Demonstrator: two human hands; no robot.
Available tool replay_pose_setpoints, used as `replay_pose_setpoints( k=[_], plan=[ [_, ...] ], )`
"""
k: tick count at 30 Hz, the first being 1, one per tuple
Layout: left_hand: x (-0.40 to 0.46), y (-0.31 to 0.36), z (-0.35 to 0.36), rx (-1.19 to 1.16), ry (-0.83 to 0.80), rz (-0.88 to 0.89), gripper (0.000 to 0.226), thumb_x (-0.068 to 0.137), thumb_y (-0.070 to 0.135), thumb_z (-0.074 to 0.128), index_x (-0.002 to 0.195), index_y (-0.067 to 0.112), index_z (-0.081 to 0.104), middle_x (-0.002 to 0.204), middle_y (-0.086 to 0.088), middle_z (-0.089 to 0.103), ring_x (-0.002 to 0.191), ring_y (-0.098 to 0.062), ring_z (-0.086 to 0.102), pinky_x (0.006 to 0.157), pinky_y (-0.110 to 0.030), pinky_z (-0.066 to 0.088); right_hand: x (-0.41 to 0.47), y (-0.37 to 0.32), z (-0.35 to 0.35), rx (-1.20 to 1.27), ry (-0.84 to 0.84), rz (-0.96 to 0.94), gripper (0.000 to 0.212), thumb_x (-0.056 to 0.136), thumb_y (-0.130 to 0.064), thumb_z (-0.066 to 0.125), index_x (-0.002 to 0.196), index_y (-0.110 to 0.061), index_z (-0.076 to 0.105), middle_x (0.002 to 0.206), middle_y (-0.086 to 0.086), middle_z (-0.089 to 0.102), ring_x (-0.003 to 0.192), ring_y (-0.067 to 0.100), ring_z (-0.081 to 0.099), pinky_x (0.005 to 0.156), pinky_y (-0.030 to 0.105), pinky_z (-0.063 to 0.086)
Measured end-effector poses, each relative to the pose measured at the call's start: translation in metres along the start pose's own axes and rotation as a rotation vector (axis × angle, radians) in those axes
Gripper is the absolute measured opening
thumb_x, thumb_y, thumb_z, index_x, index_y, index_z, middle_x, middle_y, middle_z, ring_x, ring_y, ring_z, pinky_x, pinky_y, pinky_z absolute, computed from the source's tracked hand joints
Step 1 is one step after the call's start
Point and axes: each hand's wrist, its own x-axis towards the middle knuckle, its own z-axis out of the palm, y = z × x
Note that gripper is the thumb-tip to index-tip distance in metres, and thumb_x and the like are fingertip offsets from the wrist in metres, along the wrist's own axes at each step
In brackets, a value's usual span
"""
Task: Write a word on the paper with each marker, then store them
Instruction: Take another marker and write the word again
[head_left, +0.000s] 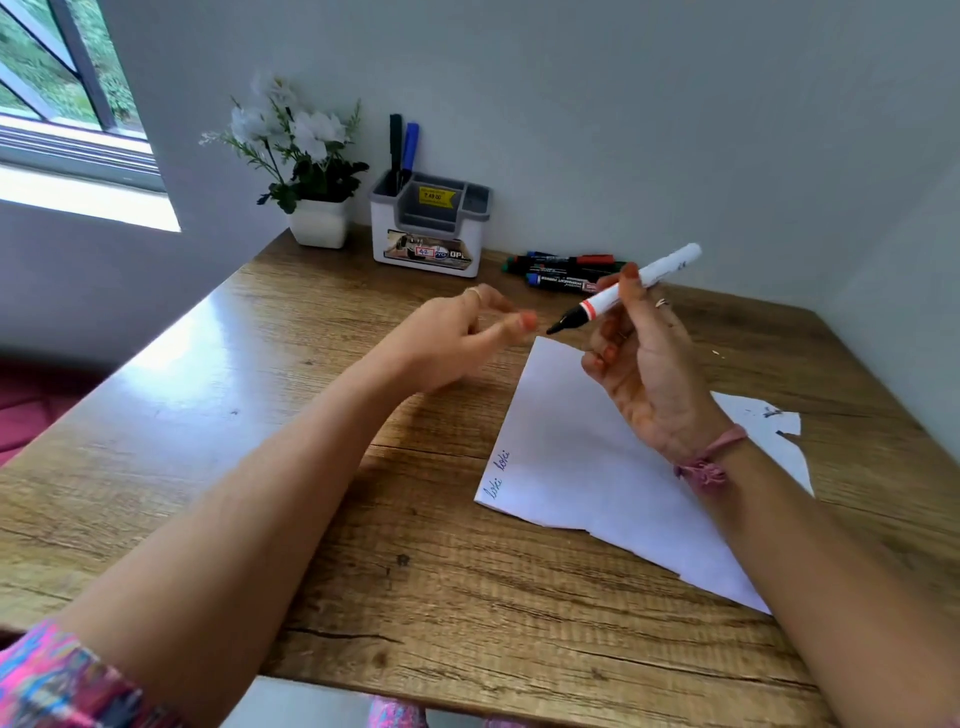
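Two markers already stood in the organiser at upper centre; several lay on the worktop. Two words marked the paper. Right hand fingers gripped an uncapped white marker; left hand fingers hung loose, apart.

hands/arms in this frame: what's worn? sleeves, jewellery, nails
Left hand: thin ring on one finger, orange-red nail polish. Forearm bare; a multicoloured pink and blue patterned sleeve shows at the bottom left corner. Right hand: ring on one finger, the same nail polish, and a pink fabric band tied round the wrist. Right forearm bare, no sleeve in view.
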Motion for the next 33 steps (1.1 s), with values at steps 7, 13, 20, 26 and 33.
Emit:
replay_pose_setpoints(
  k=[7,13,20,26,33],
  plan=[
    [0.008,-0.01,0.0,0.341,-0.364,0.086,0.048,0.072,0.064,0.063,0.113,0.039,0.061,0.109,0.003,0.039,0.087,-0.007,0.041,0.067,-0.024,0.035,-0.007,0.002,0.001,-0.253,-0.165,0.053,0.009,0.082,-0.02,0.067,0.083,-0.013,0.061,0.061,0.0,0.049,0.052,0.009,0.044,0.05,0.023,0.041],
    [0.01,-0.009,0.0,0.352,-0.376,0.171,0.018,0.074,0.057,0.068,0.088,0.053,0.057,0.086,0.004,0.039,0.075,-0.007,0.038,0.058,-0.025,0.029,0.003,-0.002,-0.015,-0.575,-0.605,0.078,0.014,0.076,-0.018,0.067,0.087,-0.012,0.063,0.072,0.0,0.064,0.059,0.015,0.052,0.053,0.022,0.048],
    [0.014,-0.012,0.002,0.323,-0.364,0.227,0.022,0.081,0.038,0.069,0.073,0.049,0.051,0.077,0.011,0.046,0.073,-0.011,0.048,0.057,-0.024,0.036,0.002,0.021,-0.017,-0.576,-0.761,0.095,0.018,0.078,-0.006,0.06,0.096,-0.006,0.064,0.08,0.004,0.068,0.071,0.015,0.062,0.06,0.023,0.051],
    [0.014,-0.016,0.0,0.314,-0.385,0.211,0.052,0.066,0.061,0.07,0.114,0.043,0.062,0.083,0.013,0.049,0.076,-0.006,0.047,0.063,-0.024,0.036,-0.006,0.03,-0.019,-0.565,-0.615,-0.071,0.007,0.069,-0.009,0.062,0.073,-0.008,0.057,0.055,-0.007,0.057,0.044,0.003,0.045,0.042,0.016,0.037],
    [0.011,-0.011,-0.001,0.291,-0.42,0.149,0.06,0.061,0.064,0.07,0.116,0.043,0.059,0.084,0.011,0.051,0.076,-0.008,0.048,0.065,-0.026,0.04,-0.009,0.03,-0.018,-0.618,-0.675,-0.061,0.013,0.071,-0.002,0.06,0.077,-0.003,0.048,0.063,-0.008,0.062,0.057,0.0,0.052,0.053,0.011,0.04]
  ],
)
